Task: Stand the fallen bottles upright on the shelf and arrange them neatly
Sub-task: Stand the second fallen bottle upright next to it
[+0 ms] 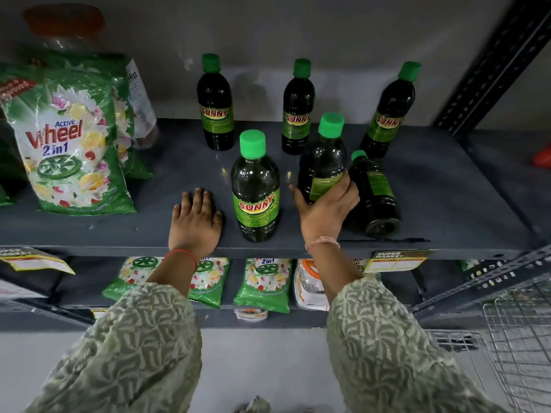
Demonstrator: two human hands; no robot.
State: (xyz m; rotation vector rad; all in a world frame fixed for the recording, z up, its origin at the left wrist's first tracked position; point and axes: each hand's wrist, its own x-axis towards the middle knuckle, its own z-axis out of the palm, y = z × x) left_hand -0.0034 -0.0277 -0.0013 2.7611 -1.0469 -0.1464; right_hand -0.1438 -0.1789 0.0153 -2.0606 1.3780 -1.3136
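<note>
Right hand (325,210) clenched around the lower body of a Sunny bottle (322,158), held upright on the shelf (432,186). Left hand (195,222) released, palm flat on the shelf beside another upright bottle (255,189). One fallen bottle (374,195) lying just right of the grip; three upright bottles (298,108) behind.
</note>
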